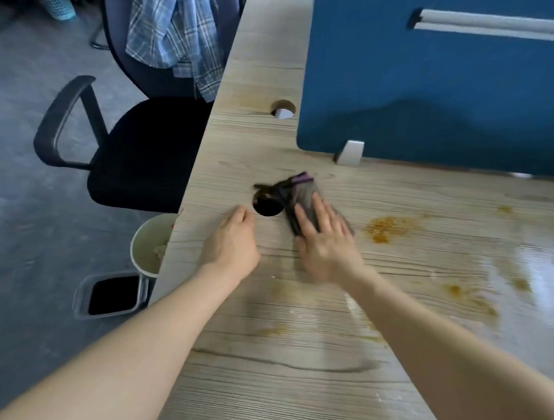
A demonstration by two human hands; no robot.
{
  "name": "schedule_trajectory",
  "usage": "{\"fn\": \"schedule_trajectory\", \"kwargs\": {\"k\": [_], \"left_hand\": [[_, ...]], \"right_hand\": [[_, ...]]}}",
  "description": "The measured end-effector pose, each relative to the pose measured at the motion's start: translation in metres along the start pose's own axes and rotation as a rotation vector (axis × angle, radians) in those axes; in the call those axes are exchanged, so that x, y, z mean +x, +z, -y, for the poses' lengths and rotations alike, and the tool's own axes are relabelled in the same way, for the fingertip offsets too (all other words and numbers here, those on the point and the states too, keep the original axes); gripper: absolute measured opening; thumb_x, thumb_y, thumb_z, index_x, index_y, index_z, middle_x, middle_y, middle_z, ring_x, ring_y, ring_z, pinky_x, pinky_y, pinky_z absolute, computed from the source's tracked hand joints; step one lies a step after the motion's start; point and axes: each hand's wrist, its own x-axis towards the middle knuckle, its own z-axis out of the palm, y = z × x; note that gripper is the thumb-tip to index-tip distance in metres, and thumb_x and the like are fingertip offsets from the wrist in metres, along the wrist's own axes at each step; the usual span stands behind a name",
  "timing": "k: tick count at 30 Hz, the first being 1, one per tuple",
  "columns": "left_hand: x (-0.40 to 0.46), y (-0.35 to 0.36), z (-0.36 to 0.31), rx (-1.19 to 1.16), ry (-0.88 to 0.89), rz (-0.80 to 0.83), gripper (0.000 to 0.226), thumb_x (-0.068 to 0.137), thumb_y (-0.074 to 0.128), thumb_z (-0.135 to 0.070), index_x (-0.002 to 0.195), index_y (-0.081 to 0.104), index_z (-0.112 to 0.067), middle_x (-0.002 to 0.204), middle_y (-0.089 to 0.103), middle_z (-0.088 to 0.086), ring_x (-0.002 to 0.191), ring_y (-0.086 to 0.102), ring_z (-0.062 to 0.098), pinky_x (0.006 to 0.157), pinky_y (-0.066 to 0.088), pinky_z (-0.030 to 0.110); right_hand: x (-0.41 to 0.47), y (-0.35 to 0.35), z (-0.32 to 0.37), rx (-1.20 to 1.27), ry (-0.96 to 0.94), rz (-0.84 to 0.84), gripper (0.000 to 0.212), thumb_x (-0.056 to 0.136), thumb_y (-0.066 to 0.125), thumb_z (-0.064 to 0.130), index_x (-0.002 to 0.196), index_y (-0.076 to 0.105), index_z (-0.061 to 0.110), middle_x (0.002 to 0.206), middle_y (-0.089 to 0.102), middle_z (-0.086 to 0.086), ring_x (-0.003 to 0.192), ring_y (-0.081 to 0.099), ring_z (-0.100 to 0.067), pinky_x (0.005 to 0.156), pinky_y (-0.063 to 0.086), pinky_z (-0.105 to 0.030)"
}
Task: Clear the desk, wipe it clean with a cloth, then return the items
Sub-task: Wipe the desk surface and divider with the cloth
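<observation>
Lower left of the frame: round pale bin (145,248) on the floor, tucked partly under the worktop (293,355) edge, holding crumpled pale waste; just below it a rectangular grey floor box (110,294) with a dark open inside. Centre of the frame: grey cloth (297,198), folded into a rough oblong, soft and slightly blurred, purple band at its far end and a dark strip trailing left across the rim of a round cable hole (267,206). Right hand (323,241) flat on the near half of the cloth, fingers (304,221) straight and spread wide, pressing down. Left hand (232,239) just left of the hole, resting on the wood, fingers loosely curled, holding nothing. Worktop pale grey-brown with raised wood grain, wet and glossy at the right of the frame, marked by orange-brown stains (383,230) right of the cloth and further smears lower right. A 2nd round hole (284,109) higher up, beside a blue felt divider (436,89) on a white bracket. Upper left: black mesh office chair (137,157) with curved armrest, plaid shirt (176,28) draped over its back.
</observation>
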Motion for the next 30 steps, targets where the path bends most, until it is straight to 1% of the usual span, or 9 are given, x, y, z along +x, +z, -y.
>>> {"fn": "schedule_trajectory", "kwargs": {"k": [2,6,10,15,18,20,23,26,30], "left_hand": [[-0.001,-0.005,-0.011,0.005,0.007,0.0,0.061,0.09,0.047,-0.009,0.147,0.026,-0.018,0.151,0.025,-0.006,0.127,0.039,0.019,0.09,0.043,0.031],[-0.004,0.001,-0.039,-0.026,0.117,-0.025,0.065,0.089,0.041,-0.003,0.149,0.022,-0.021,0.154,0.02,-0.01,0.132,0.034,0.018,0.097,0.04,0.031],[-0.004,0.019,-0.051,-0.069,0.165,-0.051,0.065,0.088,0.04,0.002,0.148,0.025,-0.02,0.154,0.021,-0.011,0.133,0.034,0.017,0.101,0.037,0.029],[-0.01,0.033,-0.047,-0.078,0.174,-0.029,0.065,0.086,0.041,0.002,0.147,0.029,-0.02,0.153,0.024,-0.01,0.135,0.032,0.016,0.107,0.033,0.028],[-0.019,0.026,-0.054,-0.071,0.173,-0.016,0.063,0.089,0.042,-0.002,0.147,0.028,-0.02,0.153,0.024,-0.009,0.135,0.033,0.017,0.106,0.031,0.027],[-0.026,0.021,-0.062,-0.082,0.17,-0.011,0.061,0.09,0.041,-0.003,0.147,0.028,-0.019,0.152,0.024,-0.008,0.133,0.034,0.018,0.104,0.033,0.029],[-0.037,0.02,-0.073,-0.111,0.124,0.018,0.058,0.091,0.039,-0.005,0.146,0.028,-0.019,0.149,0.027,-0.008,0.131,0.035,0.018,0.1,0.039,0.033],[-0.047,0.021,-0.086,-0.137,0.139,0.056,0.055,0.092,0.04,-0.007,0.145,0.03,-0.017,0.147,0.031,-0.004,0.132,0.035,0.02,0.104,0.035,0.033],[-0.061,0.013,-0.108,-0.199,0.14,0.112,0.049,0.095,0.04,-0.01,0.143,0.035,-0.014,0.146,0.035,0.002,0.13,0.038,0.022,0.103,0.034,0.031]], "right_hand": [[-0.022,0.0,-0.004,0.016,-0.033,0.082,0.057,0.101,0.023,0.04,0.151,-0.002,0.032,0.157,-0.02,-0.003,0.145,-0.015,-0.019,0.116,-0.007,-0.034],[0.013,-0.017,-0.033,-0.006,0.054,0.155,0.056,0.101,0.02,0.045,0.149,-0.007,0.039,0.156,-0.023,0.002,0.146,-0.013,-0.018,0.117,-0.001,-0.036],[0.045,-0.025,-0.05,0.028,0.206,0.095,0.057,0.1,0.021,0.041,0.15,-0.006,0.035,0.157,-0.022,0.0,0.146,-0.011,-0.022,0.117,0.0,-0.038],[-0.001,-0.011,-0.033,0.032,0.104,0.029,0.064,0.097,0.033,0.03,0.152,0.002,0.028,0.158,-0.017,-0.004,0.146,-0.012,-0.02,0.117,-0.003,-0.034],[-0.039,-0.011,-0.03,0.045,0.074,0.103,0.072,0.093,0.043,0.026,0.152,0.002,0.029,0.158,-0.016,-0.003,0.146,-0.011,-0.019,0.116,-0.002,-0.033],[-0.059,-0.015,-0.027,0.066,0.08,0.173,0.072,0.093,0.043,0.021,0.152,0.003,0.029,0.158,-0.015,-0.002,0.146,-0.009,-0.02,0.117,0.001,-0.034],[-0.083,-0.023,-0.024,0.084,0.085,0.177,0.066,0.093,0.038,0.009,0.152,0.012,0.025,0.159,-0.003,0.0,0.145,0.001,-0.024,0.116,0.014,-0.037],[-0.095,-0.032,-0.029,0.099,0.062,0.182,0.059,0.091,0.042,0.002,0.147,0.031,0.018,0.152,0.02,-0.005,0.135,0.024,-0.03,0.111,0.028,-0.035],[-0.107,-0.046,-0.042,0.237,0.059,0.171,0.055,0.087,0.046,-0.007,0.138,0.049,0.013,0.14,0.041,-0.009,0.126,0.044,-0.031,0.104,0.035,-0.029]]}}
